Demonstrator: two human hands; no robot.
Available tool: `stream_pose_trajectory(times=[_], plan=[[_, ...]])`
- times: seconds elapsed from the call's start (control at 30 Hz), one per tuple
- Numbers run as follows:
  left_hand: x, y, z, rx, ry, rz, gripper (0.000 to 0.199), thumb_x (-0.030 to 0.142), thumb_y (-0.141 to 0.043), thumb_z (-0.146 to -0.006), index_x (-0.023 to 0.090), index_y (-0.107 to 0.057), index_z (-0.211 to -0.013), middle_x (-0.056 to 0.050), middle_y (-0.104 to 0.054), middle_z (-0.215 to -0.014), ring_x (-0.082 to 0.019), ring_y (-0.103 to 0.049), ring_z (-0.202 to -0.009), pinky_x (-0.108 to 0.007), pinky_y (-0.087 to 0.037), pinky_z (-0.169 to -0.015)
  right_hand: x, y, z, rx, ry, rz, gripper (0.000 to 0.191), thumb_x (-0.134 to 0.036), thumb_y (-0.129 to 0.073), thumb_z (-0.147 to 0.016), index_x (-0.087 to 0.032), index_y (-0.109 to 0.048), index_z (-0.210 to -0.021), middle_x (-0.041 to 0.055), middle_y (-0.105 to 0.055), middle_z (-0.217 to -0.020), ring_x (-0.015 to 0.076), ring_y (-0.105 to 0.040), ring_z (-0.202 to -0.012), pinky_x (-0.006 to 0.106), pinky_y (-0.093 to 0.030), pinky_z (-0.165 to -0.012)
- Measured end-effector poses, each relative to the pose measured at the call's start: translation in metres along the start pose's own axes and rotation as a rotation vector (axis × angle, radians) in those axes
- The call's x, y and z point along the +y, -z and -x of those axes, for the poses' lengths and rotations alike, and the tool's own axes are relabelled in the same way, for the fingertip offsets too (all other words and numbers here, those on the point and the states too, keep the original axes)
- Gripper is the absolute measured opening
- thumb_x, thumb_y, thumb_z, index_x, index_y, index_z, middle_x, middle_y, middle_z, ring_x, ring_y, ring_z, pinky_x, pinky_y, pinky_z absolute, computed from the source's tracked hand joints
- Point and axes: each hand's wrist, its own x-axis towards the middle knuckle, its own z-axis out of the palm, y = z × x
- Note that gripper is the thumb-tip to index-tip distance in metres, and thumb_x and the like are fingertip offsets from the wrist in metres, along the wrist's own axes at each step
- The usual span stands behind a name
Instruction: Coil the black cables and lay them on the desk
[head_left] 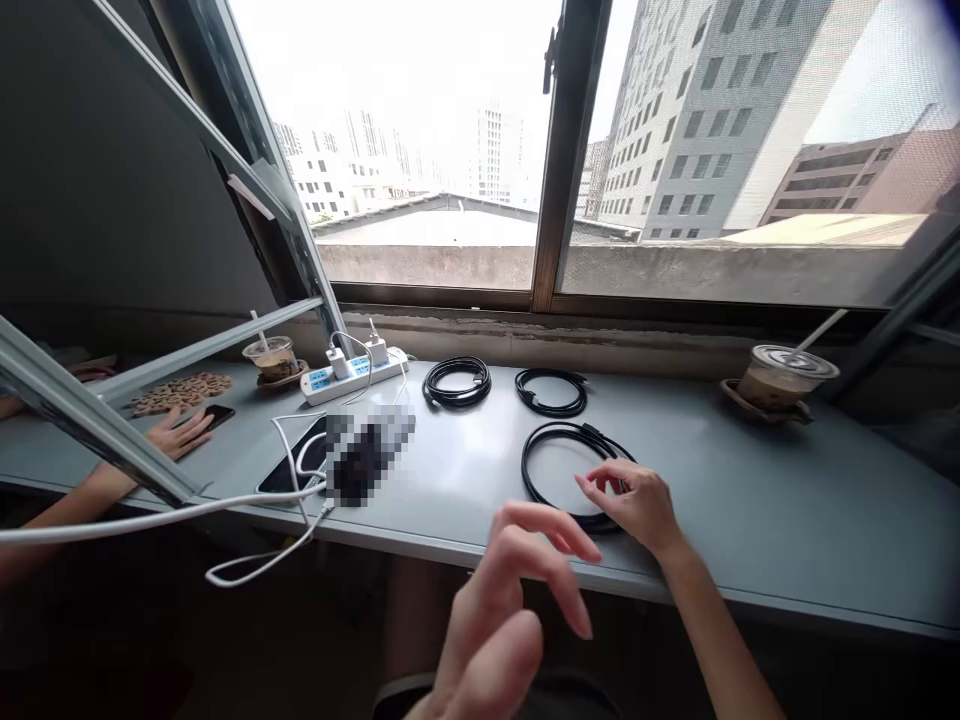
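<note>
My left hand (517, 590) is raised in front of the table edge, close to the camera. Its fingers are bent but apart, and nothing is in them. Over the right side of a large loose coil of black cable (527, 458), my right hand (634, 498) has its fingers and thumb curled round part of the cable, which they mostly hide. Two smaller black cable coils lie farther back: one coil (427, 385) to the left, the other coil (551, 411) behind the large one. Both show plug ends.
A white power strip (319, 397) with plugs stands by the window wall. White cables (262, 570) hang over the table edge beside a dark tablet (281, 475). Iced drinks (780, 375) stand at both sides. Left, beyond a metal frame (247, 325), another person's hand (180, 432) touches a phone.
</note>
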Motion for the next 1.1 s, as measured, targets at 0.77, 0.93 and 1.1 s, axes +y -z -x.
stream_pose_trajectory(times=[0.77,0.93,1.1], plan=[[-0.1,0.075,-0.069,-0.13,0.198,-0.647,0.027,0.029,-0.034,-0.09,0.019,-0.052,-0.072,-0.004,-0.055,-0.083,-0.016,-0.052,-0.079,-0.029,-0.039,-0.072,-0.042,0.022,0.004,-0.522,0.182,0.097,0.01,-0.01,-0.049,-0.078,-0.02,-0.052,-0.079,-0.001,-0.057,-0.075,0.0133,-0.053,-0.067,0.024,-0.042,-0.062],[-0.08,0.084,-0.12,-0.03,0.181,-0.601,0.033,0.035,-0.037,-0.089,0.018,-0.055,-0.067,-0.002,-0.054,-0.078,-0.014,-0.05,-0.075,-0.027,-0.037,-0.069,-0.055,0.046,-0.032,-0.474,0.054,-0.089,0.02,-0.025,-0.039,-0.09,-0.025,-0.052,-0.105,-0.0059,-0.049,-0.057,0.0087,-0.041,-0.043,0.02,-0.033,-0.044],[-0.047,0.067,-0.164,-0.176,0.128,-0.657,0.046,0.051,-0.036,-0.088,0.018,-0.066,-0.076,-0.002,-0.059,-0.075,-0.014,-0.05,-0.068,-0.025,-0.038,-0.063,-0.083,0.089,-0.102,0.09,0.035,-0.215,0.026,-0.034,-0.051,-0.084,-0.02,-0.063,-0.103,-0.0035,-0.052,-0.056,0.0073,-0.048,-0.046,0.016,-0.037,-0.044]])
